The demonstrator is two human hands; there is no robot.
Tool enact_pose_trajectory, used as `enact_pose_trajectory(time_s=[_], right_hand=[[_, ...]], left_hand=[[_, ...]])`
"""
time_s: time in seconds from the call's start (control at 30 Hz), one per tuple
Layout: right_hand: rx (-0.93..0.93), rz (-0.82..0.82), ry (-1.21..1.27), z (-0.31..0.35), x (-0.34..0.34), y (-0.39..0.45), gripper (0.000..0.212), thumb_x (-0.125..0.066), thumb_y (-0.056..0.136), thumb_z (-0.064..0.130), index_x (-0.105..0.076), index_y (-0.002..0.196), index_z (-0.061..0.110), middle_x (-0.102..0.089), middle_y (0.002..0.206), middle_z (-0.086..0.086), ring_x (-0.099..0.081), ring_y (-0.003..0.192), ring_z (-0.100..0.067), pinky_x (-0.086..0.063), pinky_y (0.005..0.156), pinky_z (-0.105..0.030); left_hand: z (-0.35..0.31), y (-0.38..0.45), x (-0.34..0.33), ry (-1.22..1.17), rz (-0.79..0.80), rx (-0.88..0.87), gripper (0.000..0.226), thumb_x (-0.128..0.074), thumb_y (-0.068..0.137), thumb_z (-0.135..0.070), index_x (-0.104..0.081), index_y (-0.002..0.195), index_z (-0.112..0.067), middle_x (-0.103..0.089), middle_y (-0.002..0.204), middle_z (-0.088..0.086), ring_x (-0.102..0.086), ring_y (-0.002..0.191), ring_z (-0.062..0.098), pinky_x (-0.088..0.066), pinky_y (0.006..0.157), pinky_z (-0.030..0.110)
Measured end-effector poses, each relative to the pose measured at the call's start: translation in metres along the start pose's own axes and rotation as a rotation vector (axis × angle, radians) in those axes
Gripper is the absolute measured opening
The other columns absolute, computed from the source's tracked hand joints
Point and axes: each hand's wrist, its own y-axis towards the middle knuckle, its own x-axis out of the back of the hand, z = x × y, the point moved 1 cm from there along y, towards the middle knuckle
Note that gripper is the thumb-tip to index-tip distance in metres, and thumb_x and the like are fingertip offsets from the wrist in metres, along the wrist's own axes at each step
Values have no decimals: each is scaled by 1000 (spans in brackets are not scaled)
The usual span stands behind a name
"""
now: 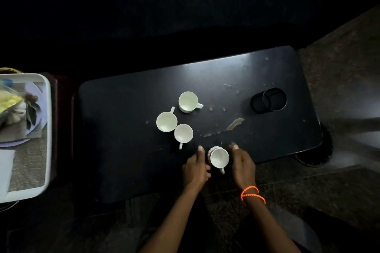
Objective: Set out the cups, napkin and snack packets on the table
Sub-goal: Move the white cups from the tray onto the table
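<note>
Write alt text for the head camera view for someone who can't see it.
Two hands, left hand and right hand, flank a white cup on a dark table; neither visibly touches it. Three more white cups cluster beyond, a black mesh holder stands right, and a white tray sits left.

Glossy white ceramic cups (219,157) — scuffed, semi-gloss black table (123,109).

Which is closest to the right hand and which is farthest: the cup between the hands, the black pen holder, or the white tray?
Starting from the right hand:
1. The cup between the hands, just to that hand's left at the table's near edge.
2. The black pen holder, farther back on the table and to the right.
3. The white tray, off the table's left end, holding the snacks.
</note>
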Motion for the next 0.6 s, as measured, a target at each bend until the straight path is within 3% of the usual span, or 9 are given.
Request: enact_pose_trajectory(time_s=[0.1,0.17,0.23,0.37,0.5,0.6], right_hand=[[234,-110,-49,22,-10,-6,39,-47,102,41,-74,106,13,-65,97,9,-65,102,-17,-49,91,-34],[313,-47,-27,39,-28,-12,42,-44,101,46,-74,104,18,-65,92,10,-62,93,-5,-50,88,-29],[230,82,92,54,-52,-19,43,-42,102,50,-74,107,22,-70,95,7,-66,88,-5,-52,86,-28],[-149,198,352,73,-95,-25,50,-38,105,54,-67,128,21,-71,126,1,-74,97,-26,-59,93,-45],[-187,195,382,82,-112,-28,53,-36,104,58,-68,130,24,-70,130,2,-70,112,-17,-56,100,-48],[-217,202,392,84,-112,-28,54,-36,103,60,-70,127,26,-74,123,3,-75,102,-19,-62,90,-46]], left_hand=[[-4,6,29,95,-248,-35,61,-43,104,-54,-74,71,-13,-75,72,12,-72,74,35,-60,81,45],[-6,11,50,129,-405,-73,56,-43,105,-48,-76,82,-9,-78,94,18,-69,96,41,-52,89,45],[-13,16,67,35,-491,-134,51,-44,106,-44,-75,94,-5,-76,105,19,-67,105,41,-49,95,46],[-25,26,79,-90,-375,-185,47,-39,107,-50,-71,111,-16,-76,106,6,-67,111,32,-47,107,50],[-29,34,81,-72,-135,-173,55,-29,100,-66,-72,116,-35,-78,98,0,-71,105,26,-51,105,53],[-30,34,80,-70,-83,-167,53,-27,93,-73,-71,110,-49,-80,93,-2,-74,99,21,-54,103,51]])
